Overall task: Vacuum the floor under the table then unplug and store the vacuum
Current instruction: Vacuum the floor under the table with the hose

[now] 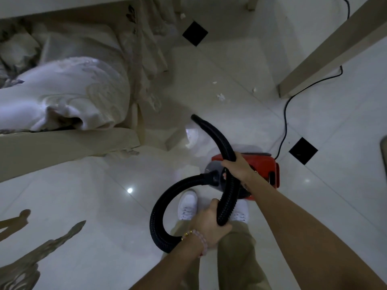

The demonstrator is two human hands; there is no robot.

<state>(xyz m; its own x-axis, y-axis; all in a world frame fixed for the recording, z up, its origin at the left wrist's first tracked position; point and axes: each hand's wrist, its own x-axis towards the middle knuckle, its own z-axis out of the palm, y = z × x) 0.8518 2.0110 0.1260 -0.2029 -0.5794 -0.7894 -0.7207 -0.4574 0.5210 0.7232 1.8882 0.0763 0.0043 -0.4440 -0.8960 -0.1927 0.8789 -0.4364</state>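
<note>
**— Any maker's name or label on the machine?**

— None I can read. The vacuum [264, 164] is a red and grey body, and any marking on it is too small to make out from up here.

**— Count what's around you.**

— One vacuum, one black ribbed hose [158, 208] and one black cord [285, 122]. Four pale scraps [221, 96] lie on the floor [83, 206] and two black diamond tiles [195, 33] are set in it. The two white shoes [187, 206] are mine. There are two bead bracelets [195, 235] on my left wrist, one gold and one pink.

**— What are you holding?**

— Both sets of fingers are curled tight round the hose. My right fingers [229, 164] grip it directly above the vacuum's grey front. My left fingers [224, 227] grip it lower down, at six o'clock from the right ones, over my shoes.

**— Where does everything lie from there?**

— The vacuum's red body is at three o'clock from my right fingers, touching close beneath them. I cannot tell whether it stands on the floor or hangs off it. The hose leaves the grey front, loops out to nine o'clock and passes under my left wrist. From my left fingers it climbs through the right ones and arcs to its open end at eleven o'clock. The scraps lie beyond that end, around twelve, three of them between a cushioned chair [62, 91] and the bench leg [326, 57]. The cord leaves the vacuum's rear at two o'clock and runs behind that leg.
</note>
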